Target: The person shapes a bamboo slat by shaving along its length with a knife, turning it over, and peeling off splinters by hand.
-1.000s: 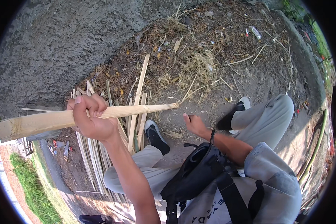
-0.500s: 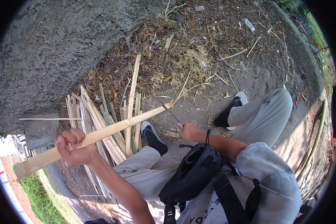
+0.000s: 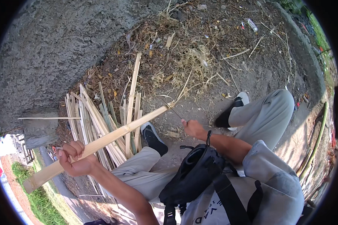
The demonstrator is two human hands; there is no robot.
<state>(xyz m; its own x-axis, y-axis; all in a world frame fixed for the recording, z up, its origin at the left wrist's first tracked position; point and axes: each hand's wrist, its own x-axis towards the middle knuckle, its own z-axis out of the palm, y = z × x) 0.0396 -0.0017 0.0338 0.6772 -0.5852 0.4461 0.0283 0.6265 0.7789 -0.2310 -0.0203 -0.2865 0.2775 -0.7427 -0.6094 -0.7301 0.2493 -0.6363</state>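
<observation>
A long, pale bamboo slat slants across from lower left to the middle. My left hand is closed around it near its wide lower end. In my right hand is a knife with a thin dark blade; its handle is hidden in my fingers. The blade crosses the slat's far tip, where frayed shavings curl off. Whether the edge is biting into the wood cannot be made out. Under the slat, between my left forearm and the wall, lies a pile of split bamboo slats.
A rough grey concrete wall rises at the left. Dry shavings and leaves litter the dirt ahead. My shoes stand either side of the knife. A black bag hangs at my front; a green pole lies far right.
The slat has slid slightly toward its far tip, along with my left hand. My right hand and the knife have moved slightly to the right, staying at the tip.
</observation>
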